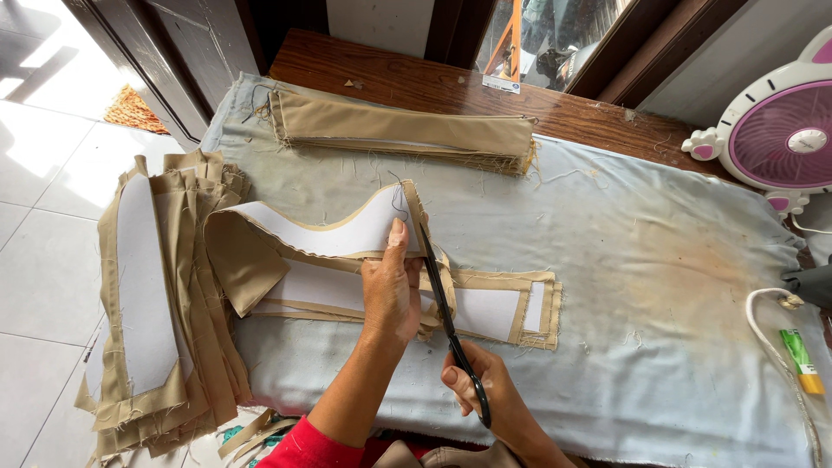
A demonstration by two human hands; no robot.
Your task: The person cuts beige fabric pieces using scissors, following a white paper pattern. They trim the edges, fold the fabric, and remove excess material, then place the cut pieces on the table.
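My left hand [392,290] pinches a tan fabric piece backed with white interfacing [334,232], lifting its curved edge off the table, thumb on the white side. My right hand [485,390] grips black scissors [448,316] whose blades point up along the right end of that lifted piece, next to my left thumb. Beneath lie more tan pieces with white interfacing [490,308], flat on the cloth.
A pale blue-grey cloth [659,277] covers the wooden table [416,82]. Folded tan strips [403,130] lie at the back. A stack of tan pieces [160,303] hangs over the left edge. A pink and white fan [784,139], white cord [771,338] and green tube [799,357] are at right.
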